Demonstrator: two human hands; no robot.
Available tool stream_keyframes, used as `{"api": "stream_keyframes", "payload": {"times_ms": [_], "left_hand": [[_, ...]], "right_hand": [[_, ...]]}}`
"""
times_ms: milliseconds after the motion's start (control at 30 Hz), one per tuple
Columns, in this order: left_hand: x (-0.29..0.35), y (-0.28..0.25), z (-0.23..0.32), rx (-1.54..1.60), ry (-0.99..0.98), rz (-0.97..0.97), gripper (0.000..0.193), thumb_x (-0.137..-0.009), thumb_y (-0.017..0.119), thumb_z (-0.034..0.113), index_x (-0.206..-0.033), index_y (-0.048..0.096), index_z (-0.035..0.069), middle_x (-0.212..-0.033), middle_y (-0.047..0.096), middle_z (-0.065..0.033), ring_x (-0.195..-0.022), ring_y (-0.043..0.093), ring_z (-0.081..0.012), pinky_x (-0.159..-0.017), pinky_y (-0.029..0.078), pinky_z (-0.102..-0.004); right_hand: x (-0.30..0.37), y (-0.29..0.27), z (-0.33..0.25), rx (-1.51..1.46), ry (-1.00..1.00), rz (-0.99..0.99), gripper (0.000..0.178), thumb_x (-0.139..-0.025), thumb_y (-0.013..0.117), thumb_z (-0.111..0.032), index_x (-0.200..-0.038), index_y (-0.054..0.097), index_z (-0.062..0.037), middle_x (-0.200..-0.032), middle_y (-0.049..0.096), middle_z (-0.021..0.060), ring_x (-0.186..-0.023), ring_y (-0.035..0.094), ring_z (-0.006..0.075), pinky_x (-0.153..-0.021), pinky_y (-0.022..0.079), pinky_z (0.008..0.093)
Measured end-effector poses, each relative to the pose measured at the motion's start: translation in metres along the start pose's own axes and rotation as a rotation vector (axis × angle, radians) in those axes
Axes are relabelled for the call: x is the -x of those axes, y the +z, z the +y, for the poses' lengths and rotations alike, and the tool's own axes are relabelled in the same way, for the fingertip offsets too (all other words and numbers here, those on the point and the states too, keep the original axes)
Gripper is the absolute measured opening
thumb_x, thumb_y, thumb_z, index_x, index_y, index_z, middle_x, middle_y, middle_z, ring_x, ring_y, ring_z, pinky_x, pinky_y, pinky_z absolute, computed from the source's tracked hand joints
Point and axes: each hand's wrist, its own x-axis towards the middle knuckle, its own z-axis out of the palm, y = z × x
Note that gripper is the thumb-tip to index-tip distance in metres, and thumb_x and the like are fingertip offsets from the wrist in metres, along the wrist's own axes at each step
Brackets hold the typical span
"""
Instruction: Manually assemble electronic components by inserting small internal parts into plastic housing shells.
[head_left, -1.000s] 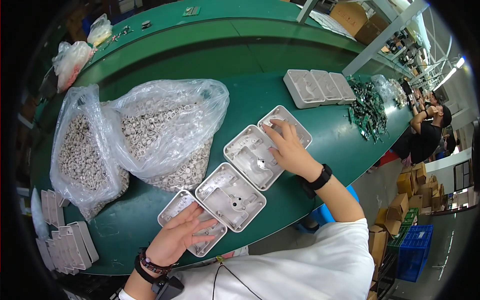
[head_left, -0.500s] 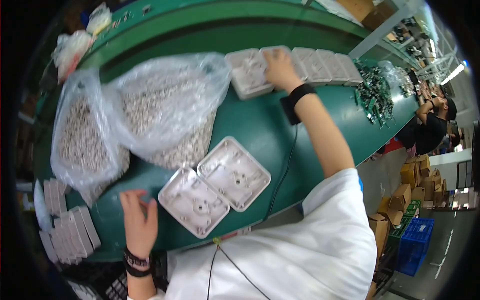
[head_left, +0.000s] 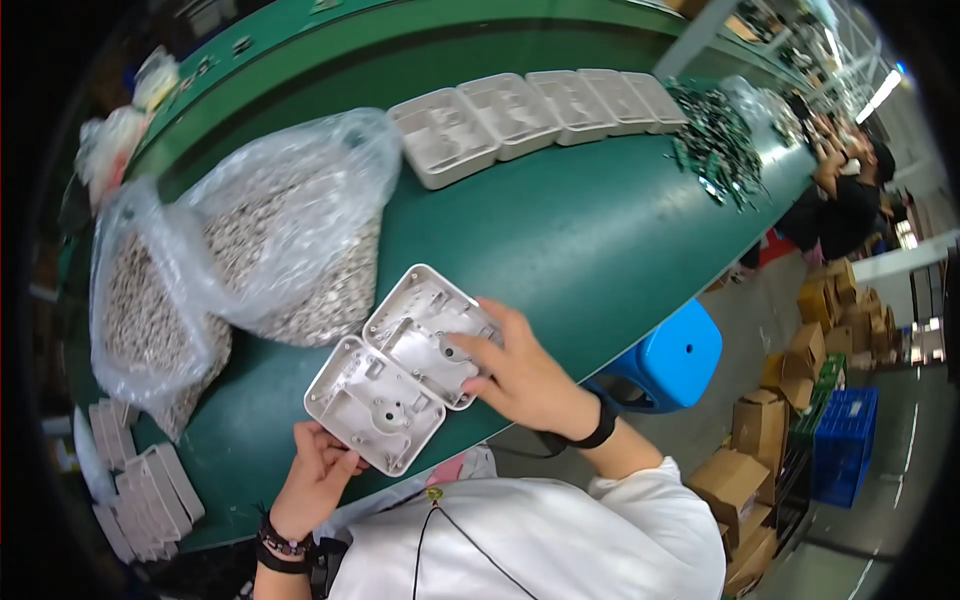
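Two off-white plastic housings lie side by side on the green bench before me, hollow sides up, with posts and a round hole inside. At the near-left edge of the left housing (head_left: 375,405), my left hand (head_left: 312,480) is closed, fingertips gripping the rim. My right hand (head_left: 530,380) reaches over the right wall of the right housing (head_left: 415,320). Its fingers bend over that wall and onto the inside, hiding part of it. Neither hand shows any other item in it.
Clear bags of small pale parts (head_left: 290,230) stand at the left. A row of similar housings (head_left: 445,140) runs along the back, beside a pile of green circuit boards (head_left: 715,140). Stacked housings (head_left: 150,500) sit at near left. A blue stool (head_left: 680,350) stands right of the bench.
My right hand has come back from the far row to the near right housing. My left hand has moved right and taken the left housing's edge. The view has shifted.
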Motion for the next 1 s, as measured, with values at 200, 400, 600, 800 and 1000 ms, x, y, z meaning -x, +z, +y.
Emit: {"api": "stream_keyframes", "payload": {"times_ms": [200,400,600,800,1000], "left_hand": [[-0.048,0.049,0.025,-0.027,0.054,-0.257,0.054,-0.085,0.052,0.002,-0.125,0.016,0.0,-0.102,0.048,-0.013,-0.089,0.055,-0.0165,-0.076,0.046,-0.0265],[-0.186,0.128,0.101,0.05,0.13,-0.427,0.074,-0.073,0.065,0.012,-0.132,0.021,0.002,-0.104,0.053,-0.0099,-0.091,0.052,-0.0154,-0.077,0.044,-0.0275],[-0.286,0.227,0.117,-0.347,0.892,0.052,0.039,-0.061,0.061,0.015,-0.092,0.051,-0.005,-0.09,0.055,-0.0257,-0.081,0.053,-0.0401,-0.072,0.045,-0.0423],[-0.151,0.123,0.085,-0.262,1.08,-0.112,0.029,-0.074,0.057,0.011,-0.099,0.05,0.002,-0.1,0.048,-0.0165,-0.099,0.047,-0.0311,-0.084,0.04,-0.0387],[0.031,-0.071,0.048,-0.75,0.87,1.072,0.016,-0.07,0.055,0.006,-0.086,0.057,0.006,-0.085,0.055,-0.0113,-0.083,0.055,-0.0302,-0.071,0.045,-0.0381]], "right_hand": [[0.042,-0.029,0.027,0.078,0.239,0.201,0.052,-0.076,0.063,-0.015,-0.124,0.045,-0.0121,-0.131,0.023,0.0262,-0.119,0.028,0.0417,-0.098,0.03,0.0426],[0.023,-0.117,0.161,0.24,0.403,0.29,0.054,-0.076,0.064,-0.021,-0.125,0.044,-0.0108,-0.133,0.023,0.0247,-0.121,0.028,0.0409,-0.1,0.029,0.0423],[0.014,-0.221,0.304,0.058,0.363,0.328,0.051,-0.083,0.056,-0.03,-0.124,0.044,-0.0028,-0.127,0.04,0.0202,-0.117,0.039,0.0308,-0.099,0.031,0.0367],[-0.028,-0.173,0.178,0.504,0.159,0.589,0.027,-0.087,0.048,-0.023,-0.095,0.059,0.0004,-0.089,0.06,0.014,-0.083,0.055,0.0256,-0.078,0.044,0.0366],[0.026,-0.059,-0.007,-0.177,-0.148,-0.104,0.025,-0.085,0.05,-0.011,-0.105,0.056,0.0027,-0.102,0.057,0.0165,-0.097,0.052,0.0324,-0.086,0.04,0.0368]]}}
